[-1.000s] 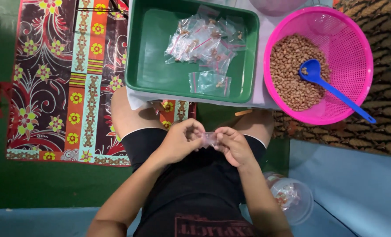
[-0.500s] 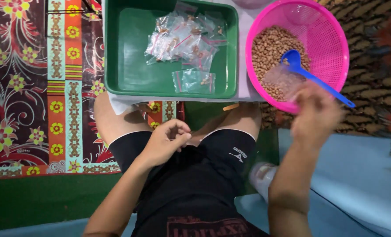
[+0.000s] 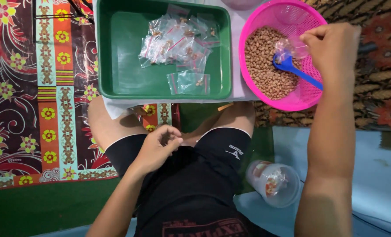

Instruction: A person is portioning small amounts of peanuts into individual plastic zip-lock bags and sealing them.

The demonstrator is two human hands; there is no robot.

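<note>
My right hand (image 3: 334, 46) is over the pink basket (image 3: 307, 98) of brown peanuts (image 3: 266, 61) and holds a small clear plastic bag (image 3: 292, 46) just above the nuts. A blue scoop (image 3: 294, 68) lies in the basket right under that bag. My left hand (image 3: 158, 147) rests on my lap with its fingers curled loosely and nothing visible in them. A green tray (image 3: 121, 66) in front of my knees holds several small clear bags (image 3: 175, 41) with a few nuts in each.
A flowered red mat (image 3: 24, 96) covers the floor on the left. A clear plastic cup (image 3: 274, 182) with something inside lies by my right thigh on a blue sheet (image 3: 375, 171). A patterned brown rug (image 3: 380, 66) lies at the right.
My right hand left my lap and carried the small clear bag up to the pink basket. The left hand stayed on my lap.
</note>
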